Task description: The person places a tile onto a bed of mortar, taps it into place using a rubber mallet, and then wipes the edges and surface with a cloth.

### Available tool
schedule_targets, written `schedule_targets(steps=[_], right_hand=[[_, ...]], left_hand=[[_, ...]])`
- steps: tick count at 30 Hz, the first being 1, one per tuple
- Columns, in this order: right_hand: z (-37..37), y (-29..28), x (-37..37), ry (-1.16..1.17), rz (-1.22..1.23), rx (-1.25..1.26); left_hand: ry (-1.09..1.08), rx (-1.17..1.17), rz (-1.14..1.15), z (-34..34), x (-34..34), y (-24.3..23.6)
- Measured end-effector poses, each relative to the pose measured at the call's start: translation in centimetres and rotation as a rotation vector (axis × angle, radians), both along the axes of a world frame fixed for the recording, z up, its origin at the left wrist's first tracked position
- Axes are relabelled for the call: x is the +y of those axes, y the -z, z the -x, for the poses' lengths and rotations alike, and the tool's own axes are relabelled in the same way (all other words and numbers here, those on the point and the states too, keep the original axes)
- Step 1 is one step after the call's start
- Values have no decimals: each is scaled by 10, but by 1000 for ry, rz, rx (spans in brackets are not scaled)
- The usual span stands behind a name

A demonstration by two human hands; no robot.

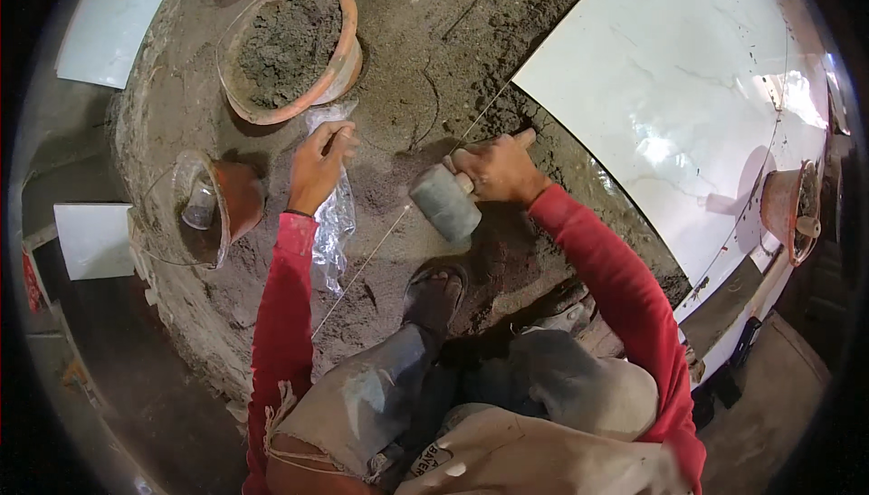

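Note:
My right hand [502, 171] is closed around the handle of a mallet [445, 204], close to its thick grey head. The mallet hangs over the damp mortar bed [389, 251], and its handle is mostly hidden by my fingers. To its left, my left hand [317, 167] has its thumb and fingers pinched together; whether something small is between them I cannot make out. Crumpled clear plastic [335, 233] lies beneath and beside that hand. A thin pale string [362, 269] runs slantwise over the mortar between my arms, and a similar length shows beyond the right hand.
A large glossy white tile [652, 88] covers the right side. An orange tub [349, 20] of mortar stands ahead. Another orange bucket [243, 198] lies left with a clear cup inside; a third [778, 205] stands far right. Smaller white tiles [93, 242] sit left. My sandalled foot [434, 300] is close.

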State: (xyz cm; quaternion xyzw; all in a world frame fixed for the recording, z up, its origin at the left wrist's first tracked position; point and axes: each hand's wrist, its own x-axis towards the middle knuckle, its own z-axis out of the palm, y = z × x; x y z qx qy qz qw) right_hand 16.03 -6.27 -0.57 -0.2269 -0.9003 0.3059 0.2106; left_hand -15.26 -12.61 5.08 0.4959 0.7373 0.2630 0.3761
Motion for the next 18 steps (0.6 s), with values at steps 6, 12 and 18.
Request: schedule_targets(steps=[6,12,18], right_hand=[[56,-28,-59,-157,-108,47],[14,-34,-30,-123,-87,30],[34,-27,-48,-182,-11,132]], left_hand=[[-40,-38,4,4,-10,21],[-27,-51,50,-4,-10,21],[-45,29,90,-3,-15,20]])
